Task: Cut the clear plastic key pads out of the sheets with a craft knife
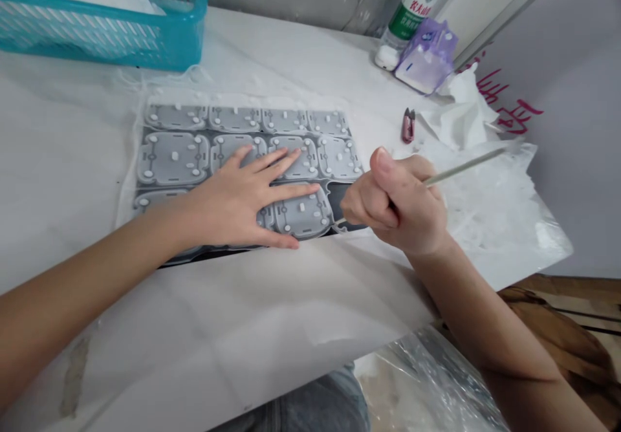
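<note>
A grey sheet of rounded rectangular moulded pieces (pixel 173 155) lies on the white table, with small white nubs on each piece. My left hand (pixel 233 202) rests flat on the sheet, fingers spread across several pieces. In my right fist (pixel 392 202) is a thin pale stick-like tool (pixel 468 162); its rear end points up to the right. The tool's lower tip reaches the edge of the lower right piece (pixel 303 211), beside a dark gap in the sheet. Whitish edging surrounds the pieces.
A teal basket (pixel 189 34) with white material inside stands at the back left. At the back right are a water bottle (pixel 412 11), a purple packet (pixel 429 54), a small dark red object (pixel 408 126) and crumpled tissue (pixel 458 112). A clear plastic bag (pixel 504 205) lies at the right.
</note>
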Motion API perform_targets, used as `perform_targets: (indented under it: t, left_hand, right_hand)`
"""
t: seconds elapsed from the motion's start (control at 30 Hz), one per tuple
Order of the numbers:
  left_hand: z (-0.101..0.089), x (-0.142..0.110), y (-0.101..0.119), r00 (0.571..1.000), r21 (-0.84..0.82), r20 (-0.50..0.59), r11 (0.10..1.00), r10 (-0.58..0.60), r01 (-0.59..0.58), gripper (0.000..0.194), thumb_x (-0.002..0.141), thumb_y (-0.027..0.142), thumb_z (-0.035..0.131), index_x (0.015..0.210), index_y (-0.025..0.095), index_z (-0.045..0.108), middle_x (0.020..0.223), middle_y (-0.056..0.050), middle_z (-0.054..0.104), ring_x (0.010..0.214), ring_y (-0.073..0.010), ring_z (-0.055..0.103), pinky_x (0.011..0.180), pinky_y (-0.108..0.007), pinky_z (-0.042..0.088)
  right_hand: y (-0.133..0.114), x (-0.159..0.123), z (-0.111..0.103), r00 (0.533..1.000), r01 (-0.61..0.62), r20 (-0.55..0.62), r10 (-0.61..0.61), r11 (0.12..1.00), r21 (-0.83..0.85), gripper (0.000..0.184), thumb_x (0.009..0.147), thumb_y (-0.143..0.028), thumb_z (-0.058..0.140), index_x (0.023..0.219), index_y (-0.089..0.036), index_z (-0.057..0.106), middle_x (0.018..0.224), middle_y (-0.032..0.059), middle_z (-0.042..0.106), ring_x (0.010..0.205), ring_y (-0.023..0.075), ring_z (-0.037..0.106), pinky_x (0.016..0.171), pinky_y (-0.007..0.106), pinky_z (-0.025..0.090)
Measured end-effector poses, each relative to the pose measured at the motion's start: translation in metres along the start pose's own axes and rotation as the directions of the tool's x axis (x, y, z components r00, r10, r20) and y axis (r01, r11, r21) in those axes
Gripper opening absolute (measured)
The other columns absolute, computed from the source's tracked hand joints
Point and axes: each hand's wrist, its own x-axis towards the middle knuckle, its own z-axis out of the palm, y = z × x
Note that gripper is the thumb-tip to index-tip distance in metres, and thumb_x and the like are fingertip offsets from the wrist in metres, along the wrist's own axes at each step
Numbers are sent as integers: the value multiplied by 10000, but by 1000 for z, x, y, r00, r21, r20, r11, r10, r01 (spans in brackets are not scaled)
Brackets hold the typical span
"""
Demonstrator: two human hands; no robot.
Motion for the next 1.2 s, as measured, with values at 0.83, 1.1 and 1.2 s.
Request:
perform_targets:
  t: [0.83,1.1,1.2]
  left_hand:
    - [-1,0,-1,1000,-54,4,998,12,-12,780,773,765,411,1441,380,293,1579,-77,73,1414,-368,174,1083,-619,81]
    - [-4,2,0,1000,-55,14,999,3,-2,787,768,765,421,1436,365,309,1573,-108,91,1414,-377,166,1068,-646,100]
    - [-3,2,0,1000,-57,13,998,1,0,783,769,760,428,1435,364,315,1571,-105,101,1417,-366,166,1074,-639,99]
  right_hand:
    - [4,-9,8,999,8,32,-7,1000,-23,581,982,-310,346,423,-172,272,395,-45,260,358,51,271,385,239,239]
    - [-12,-14,-8,970,-129,164,179,951,-280,550,977,-311,393,466,-168,247,428,-46,255,395,43,249,391,246,183]
    - [-5,-11,-9,981,-75,163,108,978,-197,525,974,-251,394,471,-157,276,435,-44,274,400,44,260,394,238,185]
